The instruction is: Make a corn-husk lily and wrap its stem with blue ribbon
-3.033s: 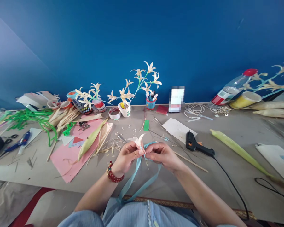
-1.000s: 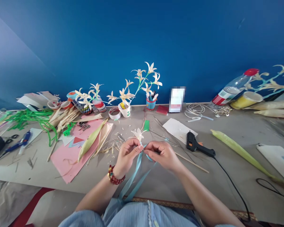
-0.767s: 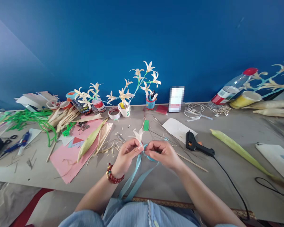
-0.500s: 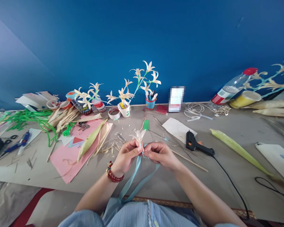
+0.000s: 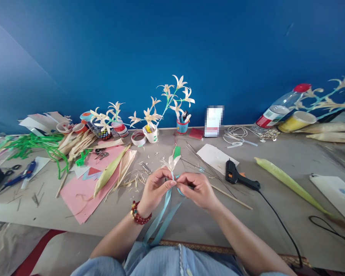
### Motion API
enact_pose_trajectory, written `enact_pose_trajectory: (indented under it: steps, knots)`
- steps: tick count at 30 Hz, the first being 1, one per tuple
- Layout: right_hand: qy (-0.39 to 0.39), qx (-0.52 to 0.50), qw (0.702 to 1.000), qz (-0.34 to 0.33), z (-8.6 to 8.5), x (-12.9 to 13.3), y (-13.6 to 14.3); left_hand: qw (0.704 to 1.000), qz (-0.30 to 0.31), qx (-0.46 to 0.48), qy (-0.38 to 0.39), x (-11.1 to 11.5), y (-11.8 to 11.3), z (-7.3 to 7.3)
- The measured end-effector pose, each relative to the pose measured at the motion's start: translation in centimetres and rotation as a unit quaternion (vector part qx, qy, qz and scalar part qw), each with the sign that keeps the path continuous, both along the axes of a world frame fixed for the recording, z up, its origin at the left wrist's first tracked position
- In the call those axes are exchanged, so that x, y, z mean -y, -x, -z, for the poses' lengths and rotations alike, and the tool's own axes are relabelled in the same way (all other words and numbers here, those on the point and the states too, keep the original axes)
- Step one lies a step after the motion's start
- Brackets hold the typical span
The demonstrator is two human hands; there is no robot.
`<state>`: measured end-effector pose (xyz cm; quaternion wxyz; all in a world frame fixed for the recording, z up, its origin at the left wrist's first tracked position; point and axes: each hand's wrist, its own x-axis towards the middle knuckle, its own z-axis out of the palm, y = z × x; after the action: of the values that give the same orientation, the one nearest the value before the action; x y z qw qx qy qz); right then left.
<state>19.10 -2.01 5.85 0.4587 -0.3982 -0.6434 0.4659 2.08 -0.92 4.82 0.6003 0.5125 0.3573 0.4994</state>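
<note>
White flower (image 5: 171,165) upright above worktop (image 5: 209,230), left hand (image 5: 156,188) pinching its base; right hand (image 5: 199,191) pinching light-blue ribbon (image 5: 167,222) close beside. Ribbon trails to shirt (image 5: 161,264): snagging could tug wraps loose. Slack grip may let flower twist; squeezing might crease it.

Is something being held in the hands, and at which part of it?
Yes: a white flower, pinched at its stem just below the petals by the left hand. The right hand holds blue ribbon.

The left hand (image 5: 157,188) pinches a white-petaled flower (image 5: 171,164) upright; the right hand (image 5: 197,189) grips pale-blue ribbon (image 5: 160,220) beside it.
</note>
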Motion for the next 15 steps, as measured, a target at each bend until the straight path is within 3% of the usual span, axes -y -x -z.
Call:
enact_pose_trajectory:
  steps: [3, 5, 9, 15]
  knots:
    - [-0.038, 0.048, 0.998, 0.032, -0.18, 0.08, 0.08, 0.999, -0.023, -0.036, -0.005, 0.02, -0.01, -0.18]
    - [-0.024, 0.051, 0.998, 0.025, -0.10, -0.03, -0.01, 0.999, -0.018, -0.037, 0.009, 0.04, 0.03, -0.28]
    - [0.070, -0.008, 0.996, -0.058, 0.10, -0.53, -0.57, 0.999, 0.022, 0.011, 0.029, 0.04, 0.16, -0.44]
    - [0.191, -0.139, 0.959, -0.154, 0.16, -0.69, -0.76, 0.988, 0.106, 0.086, 0.065, -0.03, 0.15, -0.85]
